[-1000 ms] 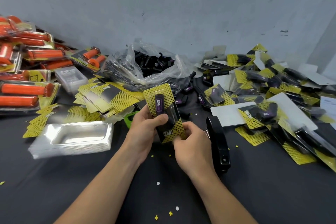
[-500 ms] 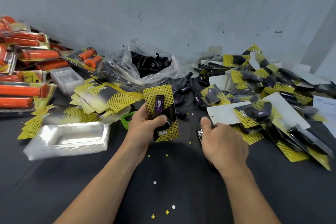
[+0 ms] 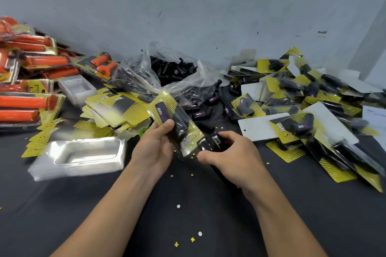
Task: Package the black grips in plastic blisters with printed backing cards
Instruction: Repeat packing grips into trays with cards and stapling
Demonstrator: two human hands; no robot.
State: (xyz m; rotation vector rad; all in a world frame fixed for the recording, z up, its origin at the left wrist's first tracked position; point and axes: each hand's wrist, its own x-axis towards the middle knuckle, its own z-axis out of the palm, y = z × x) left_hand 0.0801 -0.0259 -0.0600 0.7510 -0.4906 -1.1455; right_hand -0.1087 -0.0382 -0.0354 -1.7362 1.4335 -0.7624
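Near the middle of the frame, just above the dark desk (image 3: 188, 215), the left hand (image 3: 153, 150) holds a blister pack (image 3: 189, 131) tilted, its top leaning toward the upper left. The thumb is clamped across the clear front, and a black grip (image 3: 179, 126) with a purple label sits inside against the yellow printed backing card. The right hand (image 3: 231, 158) is wrapped round a black stapler (image 3: 205, 144), fingers (image 3: 230, 134) curled over its top, with the stapler's nose touching the pack's lower right corner.

At lower left lies a stack of empty clear blisters (image 3: 79, 156), somewhat blurred. Above it, left of centre, loose backing cards (image 3: 117, 108) are heaped. Behind them, at upper centre, an open plastic bag (image 3: 146, 75) holds more black grips against the grey wall (image 3: 188, 6). Packs of orange grips (image 3: 27, 102) fill the far left edge. Across the right side spreads a pile of finished packs (image 3: 292, 125), some face down showing white backs. Small yellow and white paper bits (image 3: 176, 244) dot the desk between the forearms.
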